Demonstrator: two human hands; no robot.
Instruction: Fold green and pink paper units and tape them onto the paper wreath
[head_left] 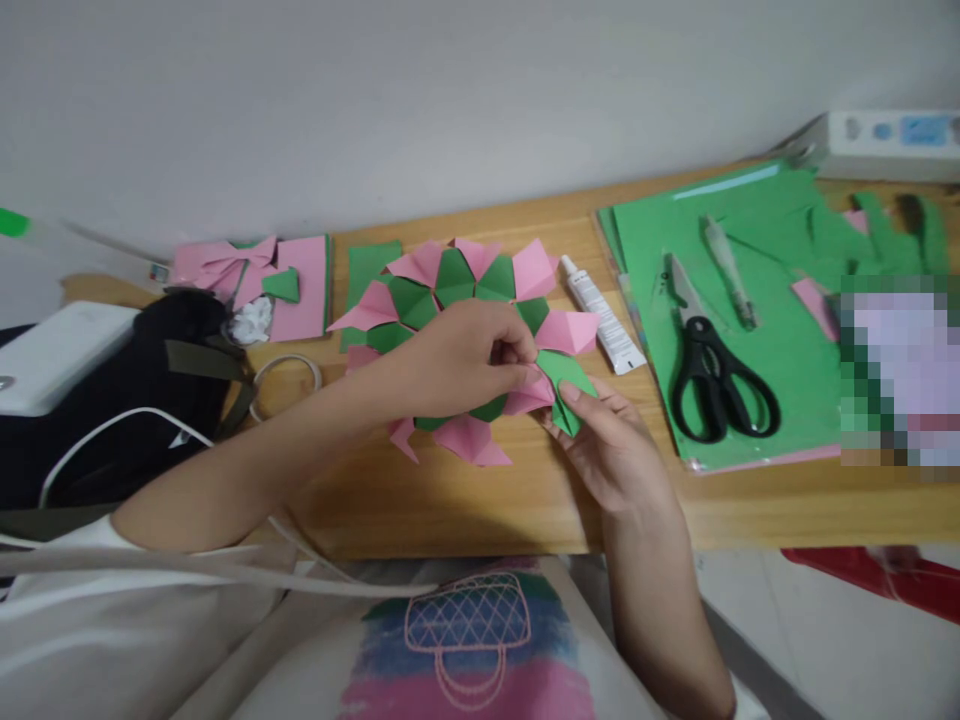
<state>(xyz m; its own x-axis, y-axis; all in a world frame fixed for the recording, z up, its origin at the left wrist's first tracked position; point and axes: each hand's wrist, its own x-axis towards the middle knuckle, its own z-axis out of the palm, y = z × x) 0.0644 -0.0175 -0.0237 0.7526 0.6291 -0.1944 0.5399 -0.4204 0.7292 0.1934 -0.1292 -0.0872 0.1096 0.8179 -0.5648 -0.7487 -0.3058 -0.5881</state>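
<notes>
A round folded-paper flower (457,275), green in the middle with pink petals around its rim, lies on the wooden desk. My left hand (472,345) reaches across it, thumb and forefinger pinched together at a pink petal on its right side. Right beside those fingertips is a lighter green folded paper piece (571,375). My right hand (611,430) holds this piece, thumb on top and fingers underneath. The green piece meets the pink petal's edge; whether they are stuck together I cannot tell. My left hand hides part of the flower's middle.
Right of the flower lies a glue tube (604,315). Black-handled scissors (709,375) and a clear pen-like tool (729,270) rest on green paper sheets (795,400). Leftward are pink papers (304,290), a tape ring (289,362) and a black bag (180,350). A white cable (150,412) crosses the bag.
</notes>
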